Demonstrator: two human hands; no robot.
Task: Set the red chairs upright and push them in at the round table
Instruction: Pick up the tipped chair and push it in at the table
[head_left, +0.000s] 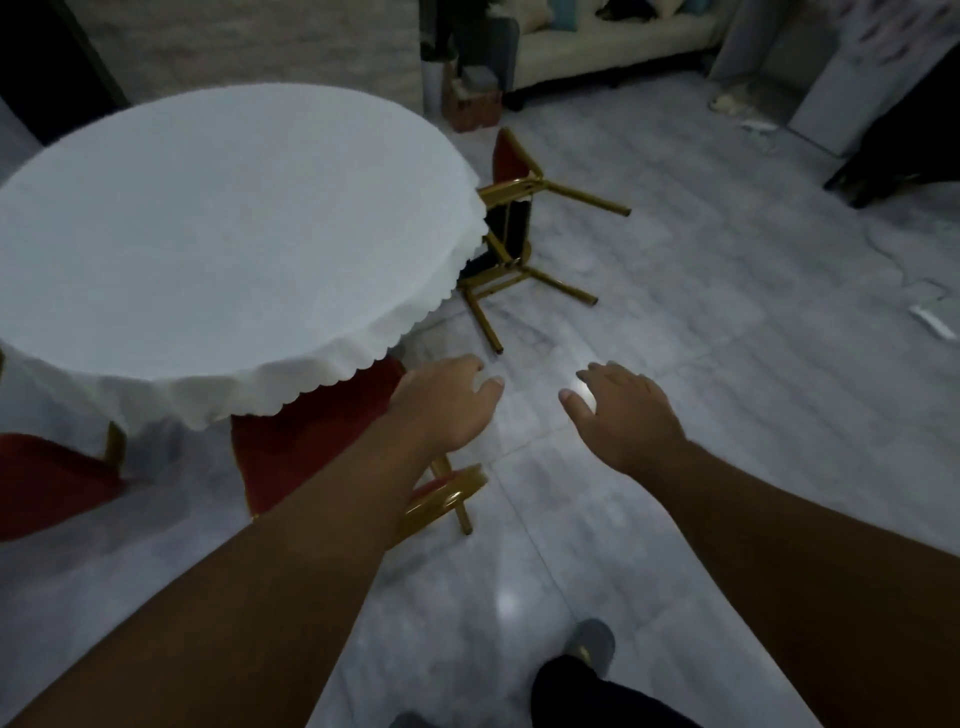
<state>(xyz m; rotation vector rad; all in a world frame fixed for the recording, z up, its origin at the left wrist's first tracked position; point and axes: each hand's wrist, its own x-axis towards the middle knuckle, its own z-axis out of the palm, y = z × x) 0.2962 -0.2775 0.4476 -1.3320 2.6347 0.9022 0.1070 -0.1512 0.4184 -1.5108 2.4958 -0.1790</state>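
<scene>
- Left hand (447, 402): empty, fingers loosely spread, palm down, held out over the floor just beside the near chair's red back.
- Right hand (621, 410): empty, fingers spread and slightly curled, palm down, apart from the left, over bare floor (727, 364).
- Near chair (317, 431): red, gold frame, upright by the look of it; its back stands at the worktop's edge, partly under the cloth overhang. It appears pushed in already, though the seat is hidden.
- Second red chair (47, 478): at the left edge, only a red panel and a bit of gold frame show; cannot tell whether it is fully in.
- Fallen chair (511, 218): beyond the hands, lying on its side close against the far right of the worktop, gold legs pointing out across the floor, red back toward the far wall. This is the one left to set upright.
- Worktop (218, 234): round, covered with a white scalloped cloth (363, 348) that hangs over the rim.
- Handling, as judged: metal frame, stiff, moderately heavy, padded seat and back. Best hold is likely the top of the backrest with one hand and the seat frame with the other; legs may slide on the glossy tile.
- Risk: a rising leg could snag the cloth.
- Sofa (613, 47): far wall, well apart.
</scene>
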